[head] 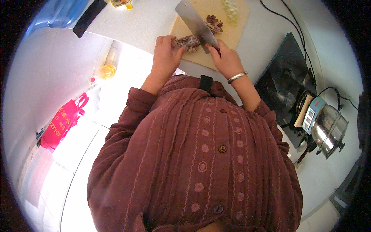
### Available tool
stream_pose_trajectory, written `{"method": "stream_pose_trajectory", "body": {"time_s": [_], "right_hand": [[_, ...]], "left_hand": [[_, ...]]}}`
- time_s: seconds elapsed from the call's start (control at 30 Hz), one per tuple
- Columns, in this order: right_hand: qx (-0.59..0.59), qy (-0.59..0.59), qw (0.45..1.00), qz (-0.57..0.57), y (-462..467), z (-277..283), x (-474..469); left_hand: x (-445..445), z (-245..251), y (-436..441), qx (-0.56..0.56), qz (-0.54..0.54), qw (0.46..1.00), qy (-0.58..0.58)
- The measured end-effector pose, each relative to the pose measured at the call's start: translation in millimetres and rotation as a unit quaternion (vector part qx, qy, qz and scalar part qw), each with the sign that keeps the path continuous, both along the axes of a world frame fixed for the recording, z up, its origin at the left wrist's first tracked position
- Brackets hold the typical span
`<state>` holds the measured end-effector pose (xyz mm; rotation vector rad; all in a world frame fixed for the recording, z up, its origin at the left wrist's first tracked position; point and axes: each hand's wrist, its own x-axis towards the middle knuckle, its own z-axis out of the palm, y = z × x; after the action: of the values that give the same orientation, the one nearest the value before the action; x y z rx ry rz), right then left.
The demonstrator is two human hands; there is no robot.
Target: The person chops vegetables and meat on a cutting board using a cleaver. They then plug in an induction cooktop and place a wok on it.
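Note:
My right hand (229,60) grips the handle of a cleaver (194,24) with a broad steel blade that slants up and left across a pale cutting board (209,62). At the left of the blade, my left hand (165,53) holds a dark, mottled piece of what looks like cooked meat (190,43) between thumb and fingers. Beyond the blade lies a small heap of dark slices (214,24), partly hidden by the steel. Chopped pale-green vegetable (231,13) is spread near the board's far right side.
Right of me are a black cooktop (285,72) and a shiny steel pot (330,127), with black cables (300,26) along the wall. A black flat object (89,18) and a blue translucent container (58,13) are at far left. A red bag (64,123) bearing writing is lower left.

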<state>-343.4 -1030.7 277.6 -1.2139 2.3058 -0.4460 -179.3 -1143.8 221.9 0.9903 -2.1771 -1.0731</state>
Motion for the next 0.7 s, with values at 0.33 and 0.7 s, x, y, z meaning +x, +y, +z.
{"method": "stream_pose_trajectory", "body": {"time_s": [0.33, 0.7], "right_hand": [[-0.047, -0.018, 0.998, 0.028, 4.5, 5.8, 4.2], [-0.025, 0.037, 0.998, 0.043, 15.8, 29.8, 15.8]], "left_hand": [[-3.9, -4.5, -3.8, -0.042, -0.032, 0.997, 0.057], [-6.3, -3.2, -4.3, -0.018, -0.033, 0.998, 0.041]]}}
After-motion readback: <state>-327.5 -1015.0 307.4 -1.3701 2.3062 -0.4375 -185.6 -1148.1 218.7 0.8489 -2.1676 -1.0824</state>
